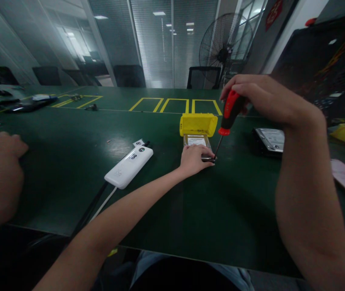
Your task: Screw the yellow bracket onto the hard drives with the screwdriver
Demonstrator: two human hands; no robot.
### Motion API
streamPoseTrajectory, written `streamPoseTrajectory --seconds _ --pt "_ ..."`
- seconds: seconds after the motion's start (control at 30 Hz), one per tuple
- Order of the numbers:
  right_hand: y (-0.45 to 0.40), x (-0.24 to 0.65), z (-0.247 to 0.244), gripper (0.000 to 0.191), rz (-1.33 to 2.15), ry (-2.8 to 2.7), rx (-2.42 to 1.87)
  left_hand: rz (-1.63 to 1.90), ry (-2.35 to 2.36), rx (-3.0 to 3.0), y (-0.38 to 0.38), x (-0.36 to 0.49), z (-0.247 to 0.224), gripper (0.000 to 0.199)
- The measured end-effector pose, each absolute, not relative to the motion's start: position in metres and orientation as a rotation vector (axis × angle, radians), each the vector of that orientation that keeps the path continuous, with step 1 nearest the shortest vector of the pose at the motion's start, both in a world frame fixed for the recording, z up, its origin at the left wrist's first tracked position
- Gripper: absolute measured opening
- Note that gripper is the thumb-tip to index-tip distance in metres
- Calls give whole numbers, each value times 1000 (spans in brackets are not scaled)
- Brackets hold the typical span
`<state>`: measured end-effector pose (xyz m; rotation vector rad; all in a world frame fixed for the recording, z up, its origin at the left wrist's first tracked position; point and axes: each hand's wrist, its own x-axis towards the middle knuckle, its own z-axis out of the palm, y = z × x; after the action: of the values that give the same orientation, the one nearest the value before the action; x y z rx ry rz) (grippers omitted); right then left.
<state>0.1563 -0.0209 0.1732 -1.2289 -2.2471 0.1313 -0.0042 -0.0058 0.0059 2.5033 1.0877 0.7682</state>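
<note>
A hard drive [196, 140] with a white label lies on the green table, partly covered by my left hand [194, 160]. My left fingers grip its near edge. In my right hand [251, 95] is a screwdriver [228, 111] with a red and black handle, held from above and tilted. The tip of its shaft meets the near right corner of the drive, by my left fingertips; any screw there is too small to see. Directly behind the drive stands a small yellow bin [198, 125].
A white power bank [129, 166] with cables lies left of my left forearm. Another hard drive [271, 140] is beside my right forearm. Another person's hand [2, 145] rests at the far left. Yellow tape rectangles [175, 99] mark the table's far side; a fan [223, 52] stands beyond.
</note>
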Motion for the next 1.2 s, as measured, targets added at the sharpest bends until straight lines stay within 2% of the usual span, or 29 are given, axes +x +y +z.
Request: streamPoseTrajectory --seconds 0.37,0.67,0.87,1.03,1.2 --pt "-26 154 171 32 -79 -2265 -1180 740 1093 2510 -6 -3 8 21" --pt "-26 156 174 48 -61 -2227 -1276 745 1077 2515 -6 -6 6 22" --pt "-24 161 176 35 36 -2303 -1224 721 1113 2510 -4 -8 5 21" --pt "-28 159 176 35 72 -2279 -1207 718 1091 2514 -4 -9 8 21" --pt "-28 155 174 38 -73 -2258 -1226 726 1089 2504 -7 -9 9 21"
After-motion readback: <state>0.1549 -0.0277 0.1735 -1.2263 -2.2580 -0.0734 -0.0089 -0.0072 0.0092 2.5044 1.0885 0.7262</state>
